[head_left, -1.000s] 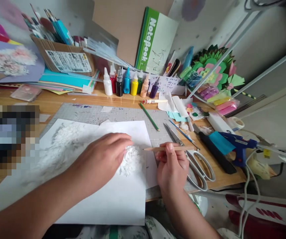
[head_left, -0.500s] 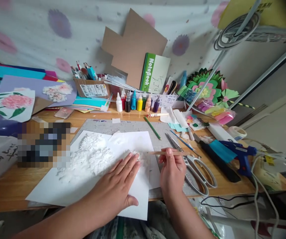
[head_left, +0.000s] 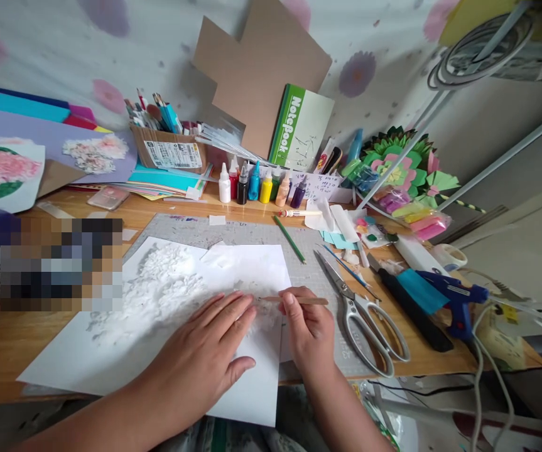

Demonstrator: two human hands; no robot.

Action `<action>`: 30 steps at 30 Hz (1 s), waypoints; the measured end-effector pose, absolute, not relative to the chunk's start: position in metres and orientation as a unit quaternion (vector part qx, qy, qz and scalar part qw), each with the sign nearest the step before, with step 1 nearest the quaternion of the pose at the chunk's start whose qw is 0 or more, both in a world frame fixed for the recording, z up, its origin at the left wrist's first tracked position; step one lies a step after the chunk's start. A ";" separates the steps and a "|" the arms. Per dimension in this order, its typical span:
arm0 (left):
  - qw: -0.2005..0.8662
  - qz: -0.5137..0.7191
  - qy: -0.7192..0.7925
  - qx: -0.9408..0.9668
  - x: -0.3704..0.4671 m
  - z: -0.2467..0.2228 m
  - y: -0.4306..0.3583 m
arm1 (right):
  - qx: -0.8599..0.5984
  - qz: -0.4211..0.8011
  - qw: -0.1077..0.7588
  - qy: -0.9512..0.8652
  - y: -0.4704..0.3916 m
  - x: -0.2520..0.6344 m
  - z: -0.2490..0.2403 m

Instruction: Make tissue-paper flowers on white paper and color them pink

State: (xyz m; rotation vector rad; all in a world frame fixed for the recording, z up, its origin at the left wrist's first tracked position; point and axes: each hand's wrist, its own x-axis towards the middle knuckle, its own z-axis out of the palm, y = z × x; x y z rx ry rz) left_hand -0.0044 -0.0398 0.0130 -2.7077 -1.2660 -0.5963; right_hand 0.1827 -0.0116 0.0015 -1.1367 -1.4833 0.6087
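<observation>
My left hand (head_left: 218, 339) lies flat on a white sheet of paper (head_left: 247, 402), fingers stretched out and holding nothing. Its fingertips touch the edge of a small raised white patch (head_left: 264, 320). A larger white lumpy relief (head_left: 157, 289) covers the left part of the sheet. My right hand (head_left: 308, 329) grips a thin wooden stick (head_left: 315, 301), pencil-like, pointing left. The stick's tip is at the raised patch, close to my left fingertips; whether it touches the surface I cannot tell.
Right of my hand lie scissors (head_left: 369, 320), a black-handled knife (head_left: 416, 307) and a blue glue gun (head_left: 459, 301). A green pencil (head_left: 289, 238) rests on the grey cutting mat (head_left: 252, 233). Paint bottles (head_left: 265, 187) line the back. A blurred-out item (head_left: 63, 263) is at left.
My right hand has moved left with the wooden stick, bringing its tip close to my left fingertips. My left hand stays flat on the sheet. The camera view has shifted slightly.
</observation>
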 end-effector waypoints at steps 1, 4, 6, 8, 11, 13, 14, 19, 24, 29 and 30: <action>0.036 -0.199 -0.420 -0.885 -0.004 0.014 -0.037 | -0.476 0.253 0.548 -0.640 -0.011 0.182 0.002; 0.002 -0.201 -0.440 -0.875 -0.004 0.015 -0.031 | -0.462 0.245 0.540 -0.660 -0.012 0.183 0.006; -0.013 -0.199 -0.451 -0.870 -0.003 0.016 -0.026 | -0.462 0.249 0.537 -0.661 -0.012 0.184 0.010; -0.020 -0.194 -0.457 -0.868 -0.003 0.015 -0.023 | -0.466 0.259 0.531 -0.659 -0.012 0.185 0.012; -0.022 -0.190 -0.461 -0.866 -0.001 0.014 -0.019 | -0.468 0.277 0.529 -0.651 -0.013 0.188 0.010; -0.021 -0.197 -0.461 -0.865 0.000 0.014 -0.018 | -0.466 0.287 0.547 -0.633 -0.014 0.189 0.007; -0.020 -0.201 -0.460 -0.865 0.000 0.014 -0.018 | -0.464 0.289 0.563 -0.620 -0.015 0.190 0.005; -0.017 -0.200 -0.456 -0.867 -0.003 0.013 -0.016 | -0.434 0.287 0.553 -0.651 -0.012 0.189 0.006; -0.020 -0.182 -0.479 -0.859 -0.006 0.009 -0.015 | -0.447 0.283 0.518 -0.672 -0.010 0.189 0.011; 0.001 -0.202 -0.487 -0.850 -0.004 0.015 -0.019 | -0.459 0.285 0.515 -0.666 -0.013 0.191 0.009; 0.003 -0.210 -0.478 -0.853 -0.003 0.016 -0.019 | -0.462 0.285 0.513 -0.666 -0.013 0.191 0.008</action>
